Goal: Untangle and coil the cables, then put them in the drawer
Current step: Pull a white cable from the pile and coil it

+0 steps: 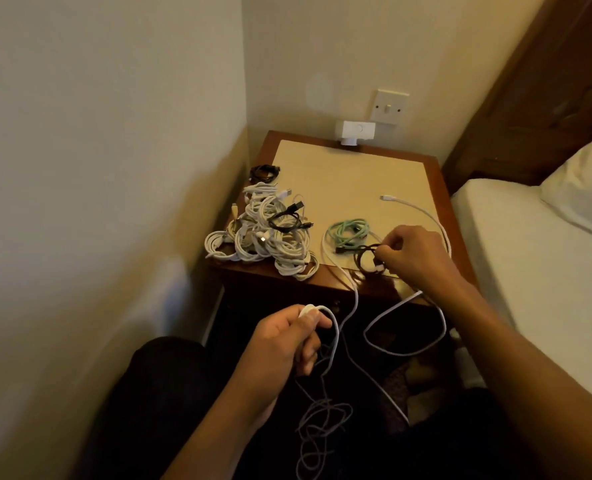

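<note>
A pile of coiled white and black cables (263, 233) lies on the left part of the bedside table (353, 174). A mint green coil (348, 232) sits near the front right. My right hand (412, 252) pinches a small black cable coil (365, 259) at the table's front edge. My left hand (284, 341) grips a long white cable (426, 216) below the table front. That cable runs up over the table to a loose plug end (386, 197) and hangs in tangled loops (322, 424) over my lap. The drawer is hidden in shadow.
A small black coil (265, 172) lies at the table's back left. A white adapter (355, 131) sits in the wall socket under a light switch (389, 105). Walls close in the left side. A bed (537, 265) with a pillow (589, 188) flanks the right.
</note>
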The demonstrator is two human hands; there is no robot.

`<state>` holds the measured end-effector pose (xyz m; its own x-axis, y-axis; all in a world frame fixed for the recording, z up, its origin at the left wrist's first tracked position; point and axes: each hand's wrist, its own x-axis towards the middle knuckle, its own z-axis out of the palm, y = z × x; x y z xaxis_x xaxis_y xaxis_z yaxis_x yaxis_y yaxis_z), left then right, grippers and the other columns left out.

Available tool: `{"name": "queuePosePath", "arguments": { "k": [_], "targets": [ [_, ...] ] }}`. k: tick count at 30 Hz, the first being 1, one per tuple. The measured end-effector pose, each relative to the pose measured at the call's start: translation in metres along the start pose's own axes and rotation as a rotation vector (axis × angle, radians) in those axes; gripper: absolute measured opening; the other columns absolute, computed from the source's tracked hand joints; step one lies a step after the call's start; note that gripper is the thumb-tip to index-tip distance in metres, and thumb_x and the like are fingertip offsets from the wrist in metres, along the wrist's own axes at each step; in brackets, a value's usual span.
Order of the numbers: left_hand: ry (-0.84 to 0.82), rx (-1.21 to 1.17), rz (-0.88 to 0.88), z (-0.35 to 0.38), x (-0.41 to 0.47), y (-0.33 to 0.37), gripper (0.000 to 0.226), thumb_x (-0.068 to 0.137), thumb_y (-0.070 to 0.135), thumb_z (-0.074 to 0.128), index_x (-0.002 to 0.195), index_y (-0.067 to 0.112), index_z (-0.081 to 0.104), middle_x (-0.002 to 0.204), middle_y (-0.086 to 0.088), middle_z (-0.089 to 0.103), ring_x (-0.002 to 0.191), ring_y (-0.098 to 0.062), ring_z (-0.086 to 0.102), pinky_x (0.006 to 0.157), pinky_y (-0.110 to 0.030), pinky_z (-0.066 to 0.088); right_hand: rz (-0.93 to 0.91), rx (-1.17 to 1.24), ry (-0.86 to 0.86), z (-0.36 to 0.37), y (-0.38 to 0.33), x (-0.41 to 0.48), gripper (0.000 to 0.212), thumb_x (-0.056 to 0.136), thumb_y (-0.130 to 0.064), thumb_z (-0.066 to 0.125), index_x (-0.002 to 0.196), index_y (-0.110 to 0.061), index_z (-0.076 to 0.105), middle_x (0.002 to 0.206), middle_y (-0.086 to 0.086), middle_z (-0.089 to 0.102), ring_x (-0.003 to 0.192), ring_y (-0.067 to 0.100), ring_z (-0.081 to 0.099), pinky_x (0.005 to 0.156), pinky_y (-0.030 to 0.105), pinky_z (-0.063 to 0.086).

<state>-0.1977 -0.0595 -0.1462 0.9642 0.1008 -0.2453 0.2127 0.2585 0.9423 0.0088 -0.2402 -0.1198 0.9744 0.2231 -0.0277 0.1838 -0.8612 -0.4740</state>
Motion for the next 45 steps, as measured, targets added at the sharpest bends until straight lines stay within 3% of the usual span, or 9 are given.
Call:
{"name": "queuePosePath", "arguments": {
  "k": [6,9,14,20,25,30,36,41,45],
  "targets": [
    [-0.016,-0.021,-0.018,0.002,0.002,0.001,0.030,0.101,0.033,0.054,0.092,0.010,0.073,0.062,-0.004,0.049,0.053,-0.015,0.045,0.054,-0.024,0.039,-0.041,0.214,0.151,-0.047,-0.041,0.018,0.008,0.095,-0.028,0.068,0.095,-0.021,0.070,0.079,-0.005,0.073,0.072,0.006,0.072,0.061,0.019,0.050],
    [-0.032,-0.031,-0.021,0.002,0.002,0.002,0.032,0.100,0.032,0.053,0.098,0.006,0.071,0.064,-0.005,0.050,0.054,-0.015,0.046,0.054,-0.021,0.040,0.028,0.372,0.115,-0.032,-0.068,0.064,0.006,0.095,-0.023,0.070,0.093,-0.017,0.071,0.083,0.001,0.075,0.072,0.010,0.075,0.072,0.027,0.063],
    [-0.029,-0.040,-0.024,-0.003,0.005,0.003,0.034,0.095,0.038,0.056,0.098,0.008,0.072,0.065,-0.007,0.051,0.056,-0.016,0.048,0.056,-0.021,0.042,0.206,0.539,0.032,0.018,-0.081,0.128,0.011,0.087,-0.018,0.073,0.091,-0.008,0.073,0.083,0.012,0.077,0.074,0.023,0.078,0.079,0.042,0.065],
    [-0.022,-0.063,-0.032,-0.009,0.010,0.004,0.041,0.087,0.044,0.058,0.098,0.008,0.073,0.064,-0.007,0.051,0.055,-0.015,0.047,0.054,-0.019,0.042,0.121,0.152,-0.106,0.032,-0.062,0.138,0.027,0.093,-0.033,0.075,0.102,-0.008,0.077,0.096,0.007,0.077,0.097,0.026,0.072,0.093,0.044,0.060],
    [-0.037,-0.081,-0.036,-0.005,0.012,0.005,0.040,0.088,0.041,0.058,0.099,0.004,0.071,0.063,-0.006,0.050,0.053,-0.014,0.047,0.052,-0.017,0.040,0.003,-0.212,-0.324,0.010,-0.035,0.115,0.042,0.090,-0.041,0.076,0.122,-0.013,0.071,0.111,0.003,0.068,0.099,0.019,0.061,0.075,0.029,0.047],
    [-0.042,-0.093,-0.036,0.001,0.013,0.005,0.041,0.089,0.039,0.057,0.100,0.002,0.070,0.061,-0.004,0.049,0.052,-0.014,0.046,0.052,-0.018,0.040,-0.104,-0.166,-0.223,0.020,-0.024,0.098,0.009,0.091,-0.017,0.073,0.097,-0.018,0.078,0.095,0.001,0.075,0.079,0.009,0.064,0.058,0.018,0.044],
    [-0.027,-0.097,-0.054,-0.002,0.014,0.000,0.039,0.089,0.041,0.058,0.099,0.006,0.072,0.062,-0.005,0.050,0.054,-0.015,0.047,0.056,-0.021,0.043,-0.073,-0.015,-0.213,-0.023,-0.043,0.100,0.004,0.094,-0.023,0.074,0.092,-0.019,0.076,0.085,-0.001,0.073,0.081,0.013,0.066,0.061,0.023,0.048],
    [-0.049,-0.087,-0.048,0.000,0.016,0.000,0.039,0.090,0.041,0.057,0.099,0.006,0.072,0.064,-0.005,0.050,0.055,-0.015,0.047,0.056,-0.021,0.042,0.009,0.207,-0.031,-0.020,-0.069,0.128,0.003,0.091,-0.016,0.074,0.091,-0.014,0.076,0.081,0.005,0.074,0.070,0.011,0.068,0.055,0.018,0.053],
    [-0.051,-0.064,-0.056,-0.003,0.014,0.000,0.038,0.093,0.042,0.054,0.101,0.009,0.072,0.065,-0.006,0.051,0.056,-0.015,0.048,0.059,-0.020,0.044,0.087,0.191,-0.038,0.025,-0.075,0.151,0.015,0.090,-0.019,0.075,0.101,-0.009,0.079,0.101,0.012,0.076,0.088,0.022,0.073,0.085,0.037,0.063]
  ]
}}
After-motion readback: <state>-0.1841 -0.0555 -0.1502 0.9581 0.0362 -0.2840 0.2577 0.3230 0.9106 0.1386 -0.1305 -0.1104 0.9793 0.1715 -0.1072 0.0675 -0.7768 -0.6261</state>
